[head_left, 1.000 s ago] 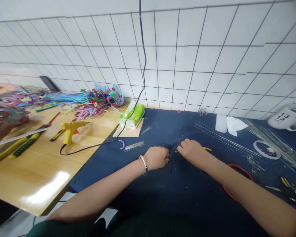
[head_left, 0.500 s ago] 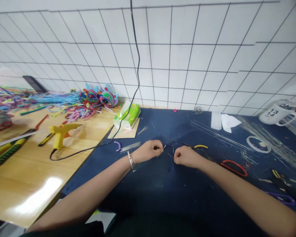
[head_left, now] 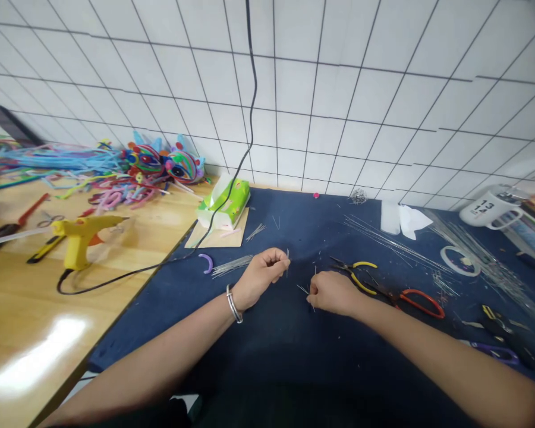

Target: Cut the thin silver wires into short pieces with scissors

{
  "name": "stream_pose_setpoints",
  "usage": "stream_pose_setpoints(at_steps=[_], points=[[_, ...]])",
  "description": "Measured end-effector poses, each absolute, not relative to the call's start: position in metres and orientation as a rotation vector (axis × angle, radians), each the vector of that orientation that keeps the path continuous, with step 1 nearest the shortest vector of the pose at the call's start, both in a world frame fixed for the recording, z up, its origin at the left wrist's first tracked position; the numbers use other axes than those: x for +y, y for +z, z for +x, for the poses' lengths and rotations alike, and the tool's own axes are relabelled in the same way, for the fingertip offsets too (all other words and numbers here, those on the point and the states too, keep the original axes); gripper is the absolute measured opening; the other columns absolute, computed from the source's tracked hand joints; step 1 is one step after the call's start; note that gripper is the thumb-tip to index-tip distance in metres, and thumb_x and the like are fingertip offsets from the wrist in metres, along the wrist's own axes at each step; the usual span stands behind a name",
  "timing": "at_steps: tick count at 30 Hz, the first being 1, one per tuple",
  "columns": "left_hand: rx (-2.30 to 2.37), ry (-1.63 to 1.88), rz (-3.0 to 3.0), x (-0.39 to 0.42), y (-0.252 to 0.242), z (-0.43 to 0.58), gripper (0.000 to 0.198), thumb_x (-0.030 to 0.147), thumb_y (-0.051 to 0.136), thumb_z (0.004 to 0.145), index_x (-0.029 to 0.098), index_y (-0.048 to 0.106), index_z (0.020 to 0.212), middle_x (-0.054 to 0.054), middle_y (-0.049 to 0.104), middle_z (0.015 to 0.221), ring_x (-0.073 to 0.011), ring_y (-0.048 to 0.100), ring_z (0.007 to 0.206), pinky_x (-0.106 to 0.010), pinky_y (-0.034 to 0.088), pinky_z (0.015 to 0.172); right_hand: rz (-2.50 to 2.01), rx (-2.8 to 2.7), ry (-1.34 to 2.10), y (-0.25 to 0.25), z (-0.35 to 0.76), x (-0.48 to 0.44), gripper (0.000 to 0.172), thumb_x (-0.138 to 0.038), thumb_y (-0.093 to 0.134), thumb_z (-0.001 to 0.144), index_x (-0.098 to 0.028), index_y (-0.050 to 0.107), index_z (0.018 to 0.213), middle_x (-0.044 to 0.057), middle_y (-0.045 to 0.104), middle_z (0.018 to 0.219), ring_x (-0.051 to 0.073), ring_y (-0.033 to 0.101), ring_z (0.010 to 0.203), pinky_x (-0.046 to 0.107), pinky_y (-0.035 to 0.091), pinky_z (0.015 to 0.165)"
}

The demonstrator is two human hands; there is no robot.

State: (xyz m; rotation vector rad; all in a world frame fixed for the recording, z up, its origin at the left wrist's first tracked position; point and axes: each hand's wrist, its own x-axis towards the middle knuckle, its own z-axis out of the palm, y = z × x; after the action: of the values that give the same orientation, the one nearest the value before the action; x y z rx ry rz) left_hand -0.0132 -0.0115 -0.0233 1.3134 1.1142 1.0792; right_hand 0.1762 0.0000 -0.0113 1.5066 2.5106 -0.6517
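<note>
Thin wire pieces [head_left: 288, 257] show at the fingertips of my left hand [head_left: 267, 272], which is closed in a pinch above the dark blue mat. To its right, my right hand [head_left: 332, 291] is also pinched, with crossed thin wires [head_left: 302, 289] sticking out by its fingertips. A bundle of short wires [head_left: 232, 266] lies left of my left hand. Yellow-handled pliers [head_left: 358, 274] rest open just beyond my right hand, and red-handled pliers [head_left: 423, 302] lie right of them.
A yellow glue gun [head_left: 82, 238] sits on the wooden table at left, its black cord crossing to the mat. Behind are a green tissue pack [head_left: 232, 205] and colourful fuzzy stems [head_left: 66, 159]. Long wires [head_left: 392, 244], a tape ring [head_left: 459, 261] and a white mug [head_left: 490, 208] are at right.
My left hand has turned, its wire now more upright. My right hand has moved slightly left and down, and more of the yellow-handled pliers shows. The view has shifted.
</note>
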Motion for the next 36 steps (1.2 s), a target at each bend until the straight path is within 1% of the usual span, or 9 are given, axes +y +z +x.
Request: stream_pose_setpoints(at_steps=[5, 9, 14, 18, 22, 26, 30, 32, 36], points=[[1.147, 1.155, 1.32, -0.013, -0.017, -0.022, 0.018, 0.032, 0.049, 0.081, 0.015, 0.049, 0.075, 0.005, 0.044, 0.059, -0.0051, 0.036, 0.049, -0.018, 0.03, 0.049, 1.511, 2.491, -0.864, -0.012, 0.179, 0.002, 0.009, -0.023, 0.055, 0.061, -0.018, 0.062, 0.057, 0.0, 0.06, 0.056, 0.013, 0.055, 0.055, 0.021, 0.032, 0.047], [1.176, 1.18, 1.438, -0.014, -0.007, -0.029, 0.016, 0.03, 0.049, 0.081, 0.015, 0.05, 0.077, 0.003, 0.047, 0.064, -0.0062, 0.039, 0.054, -0.018, 0.032, 0.051, 1.532, 2.557, -1.025, -0.001, 0.184, 0.005, 0.013, -0.027, 0.05, 0.071, -0.018, 0.058, 0.068, -0.003, 0.057, 0.06, 0.008, 0.051, 0.055, 0.016, 0.034, 0.048], [1.209, 1.121, 1.688, -0.015, -0.011, -0.024, 0.01, 0.022, 0.047, 0.08, 0.015, 0.051, 0.075, 0.003, 0.048, 0.066, -0.0078, 0.042, 0.06, -0.019, 0.034, 0.057, 1.805, 2.837, -1.325, 0.003, 0.171, 0.008, 0.012, -0.026, 0.045, 0.077, -0.019, 0.054, 0.073, -0.004, 0.051, 0.063, 0.008, 0.046, 0.058, 0.018, 0.036, 0.054], [1.293, 0.95, 1.857, -0.013, -0.023, -0.02, 0.006, 0.013, 0.048, 0.074, 0.016, 0.053, 0.072, 0.004, 0.049, 0.062, -0.008, 0.043, 0.057, -0.019, 0.033, 0.055, 1.793, 2.988, -1.23, -0.015, 0.154, 0.008, 0.009, -0.019, 0.047, 0.075, -0.019, 0.055, 0.07, -0.003, 0.051, 0.062, 0.01, 0.047, 0.06, 0.02, 0.036, 0.059], [1.302, 0.863, 1.926, -0.01, -0.027, -0.021, 0.016, 0.007, 0.047, 0.071, 0.017, 0.059, 0.076, 0.003, 0.057, 0.068, -0.0092, 0.049, 0.063, -0.02, 0.036, 0.06, 1.749, 3.019, -1.2, -0.027, 0.15, 0.009, 0.011, -0.017, 0.047, 0.074, -0.018, 0.056, 0.068, -0.002, 0.053, 0.063, 0.011, 0.048, 0.061, 0.021, 0.036, 0.06], [1.243, 0.965, 1.758, -0.008, -0.025, -0.02, 0.016, 0.012, 0.047, 0.075, 0.017, 0.062, 0.079, 0.0, 0.06, 0.075, -0.0103, 0.053, 0.071, -0.02, 0.039, 0.067, 1.758, 2.963, -1.386, -0.026, 0.152, 0.01, 0.011, -0.019, 0.048, 0.076, -0.018, 0.059, 0.071, -0.002, 0.056, 0.067, 0.011, 0.05, 0.064, 0.021, 0.037, 0.061], [1.176, 0.944, 1.497, -0.007, -0.025, -0.017, 0.012, 0.02, 0.05, 0.076, 0.014, 0.061, 0.077, 0.0, 0.057, 0.069, -0.0092, 0.05, 0.062, -0.019, 0.041, 0.059, 1.757, 2.883, -1.471, -0.027, 0.15, 0.01, 0.011, -0.02, 0.05, 0.075, -0.018, 0.059, 0.069, -0.002, 0.057, 0.064, 0.011, 0.051, 0.062, 0.02, 0.037, 0.059], [1.153, 0.902, 1.402, -0.006, -0.027, -0.016, 0.014, 0.023, 0.051, 0.076, 0.013, 0.061, 0.078, -0.001, 0.058, 0.069, -0.0101, 0.052, 0.062, -0.02, 0.042, 0.057, 1.77, 2.88, -1.428, -0.029, 0.149, 0.009, 0.012, -0.02, 0.05, 0.074, -0.018, 0.059, 0.067, -0.002, 0.058, 0.063, 0.01, 0.051, 0.06, 0.02, 0.036, 0.057], [1.196, 0.849, 1.337, -0.006, -0.032, -0.015, 0.016, 0.025, 0.053, 0.075, 0.012, 0.062, 0.078, -0.003, 0.06, 0.069, -0.0122, 0.056, 0.065, -0.022, 0.045, 0.058, 1.827, 2.993, -1.192, -0.037, 0.147, 0.007, 0.011, -0.016, 0.052, 0.072, -0.017, 0.055, 0.061, -0.002, 0.057, 0.061, 0.01, 0.05, 0.059, 0.02, 0.035, 0.057]])
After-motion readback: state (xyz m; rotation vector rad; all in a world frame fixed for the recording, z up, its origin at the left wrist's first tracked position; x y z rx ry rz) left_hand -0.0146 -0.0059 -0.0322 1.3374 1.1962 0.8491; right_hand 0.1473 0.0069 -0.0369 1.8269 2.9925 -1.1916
